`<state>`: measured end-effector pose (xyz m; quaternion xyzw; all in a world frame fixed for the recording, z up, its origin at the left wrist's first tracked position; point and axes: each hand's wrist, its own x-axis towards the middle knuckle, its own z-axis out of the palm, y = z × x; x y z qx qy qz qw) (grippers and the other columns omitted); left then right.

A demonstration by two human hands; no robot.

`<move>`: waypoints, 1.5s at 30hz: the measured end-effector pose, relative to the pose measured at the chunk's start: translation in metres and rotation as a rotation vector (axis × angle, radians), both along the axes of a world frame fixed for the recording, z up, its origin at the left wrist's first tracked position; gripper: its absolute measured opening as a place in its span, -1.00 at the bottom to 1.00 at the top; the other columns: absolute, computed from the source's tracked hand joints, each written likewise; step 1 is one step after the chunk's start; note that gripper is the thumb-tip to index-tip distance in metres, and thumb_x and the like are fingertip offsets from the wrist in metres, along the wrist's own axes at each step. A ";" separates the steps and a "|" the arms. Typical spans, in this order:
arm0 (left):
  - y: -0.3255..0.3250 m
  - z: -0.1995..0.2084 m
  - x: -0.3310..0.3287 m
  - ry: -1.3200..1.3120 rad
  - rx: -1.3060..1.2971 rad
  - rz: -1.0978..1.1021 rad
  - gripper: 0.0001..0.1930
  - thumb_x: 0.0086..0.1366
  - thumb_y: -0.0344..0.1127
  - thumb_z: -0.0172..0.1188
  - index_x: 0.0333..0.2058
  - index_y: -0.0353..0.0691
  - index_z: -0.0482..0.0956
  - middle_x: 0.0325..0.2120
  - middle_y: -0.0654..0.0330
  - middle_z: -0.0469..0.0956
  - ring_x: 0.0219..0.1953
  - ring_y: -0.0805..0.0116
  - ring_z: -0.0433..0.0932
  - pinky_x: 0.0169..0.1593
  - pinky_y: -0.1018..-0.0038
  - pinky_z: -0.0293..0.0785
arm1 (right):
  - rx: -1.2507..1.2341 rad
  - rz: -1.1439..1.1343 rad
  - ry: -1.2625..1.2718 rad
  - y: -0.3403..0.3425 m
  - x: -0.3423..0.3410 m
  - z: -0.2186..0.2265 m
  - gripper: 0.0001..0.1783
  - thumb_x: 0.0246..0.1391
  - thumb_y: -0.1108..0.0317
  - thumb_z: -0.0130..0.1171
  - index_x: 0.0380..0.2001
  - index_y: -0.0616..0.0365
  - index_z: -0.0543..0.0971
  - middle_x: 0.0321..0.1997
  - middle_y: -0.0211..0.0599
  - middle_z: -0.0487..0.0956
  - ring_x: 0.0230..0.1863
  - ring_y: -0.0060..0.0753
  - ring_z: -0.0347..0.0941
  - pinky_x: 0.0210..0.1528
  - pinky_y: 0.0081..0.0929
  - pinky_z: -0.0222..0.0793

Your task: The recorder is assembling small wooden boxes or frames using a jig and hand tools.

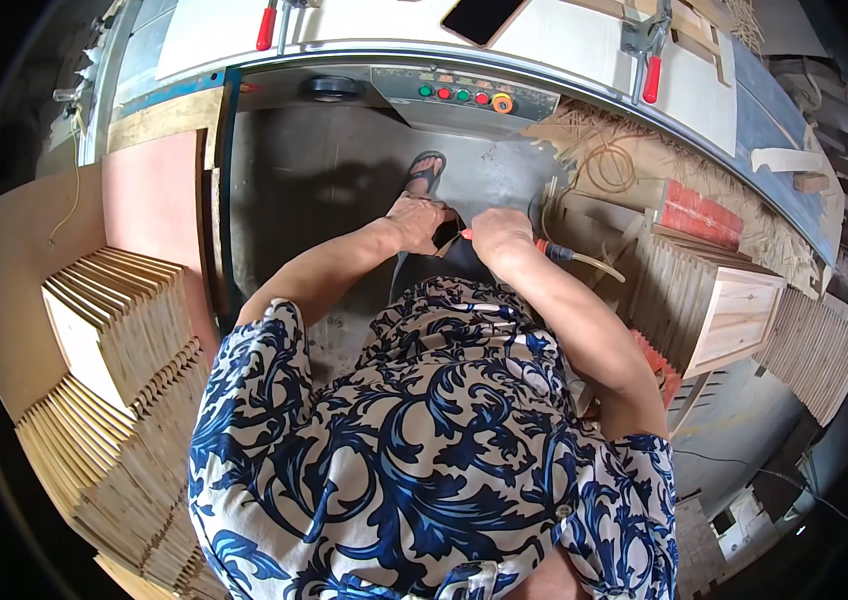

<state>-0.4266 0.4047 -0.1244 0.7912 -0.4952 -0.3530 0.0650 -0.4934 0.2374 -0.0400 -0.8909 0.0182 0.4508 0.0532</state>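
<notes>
My right hand point(502, 232) is closed round an orange-tipped hand tool point(468, 234), which looks like an air gun; most of its body is hidden in my fist. From the back of that fist runs an orange and dark hose coupling point(554, 250) with a pale hose point(599, 267). Just left of it, my left hand point(419, 222) is curled against a dark piece point(448, 232) that I cannot make out. The orange tip points toward this dark piece, close in front of my body.
A machine table point(364, 25) with red-handled clamps point(266, 28) and a phone point(484, 18) lies ahead, above a button panel point(464, 92). Stacked wooden boards point(129, 330) stand at left. More stacked wooden pieces point(684, 290) and an orange-red block point(701, 213) are at right, near wood shavings point(594, 130).
</notes>
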 end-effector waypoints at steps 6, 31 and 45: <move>-0.001 -0.009 -0.002 -0.019 0.064 -0.022 -0.43 0.04 0.07 0.38 0.00 -0.08 0.66 -0.08 0.13 0.69 0.05 0.12 0.65 0.13 0.03 0.46 | -0.016 0.020 0.026 0.006 -0.006 -0.001 -0.72 0.25 0.37 0.11 -0.11 0.09 0.76 0.00 -0.17 0.73 0.05 -0.15 0.68 0.04 -0.29 0.62; -0.008 -0.005 0.002 -0.001 0.224 -0.080 -0.33 -0.01 0.00 0.46 0.11 -0.10 0.62 0.03 0.09 0.65 0.27 0.12 0.48 0.27 -0.12 0.39 | 0.093 -0.210 -0.005 -0.017 -0.040 -0.022 -0.58 0.24 0.00 0.24 -0.11 0.11 0.74 -0.06 -0.04 0.72 0.04 -0.01 0.66 0.08 -0.15 0.57; -0.018 -0.003 0.000 -0.065 0.238 -0.147 -0.20 -0.04 0.15 0.49 0.18 -0.08 0.56 0.03 0.07 0.64 0.28 0.07 0.46 0.30 -0.13 0.36 | 0.161 -0.217 -0.044 -0.022 -0.040 -0.032 -0.49 0.16 -0.11 0.32 -0.12 0.15 0.73 -0.04 -0.04 0.71 0.06 0.01 0.63 0.12 -0.10 0.53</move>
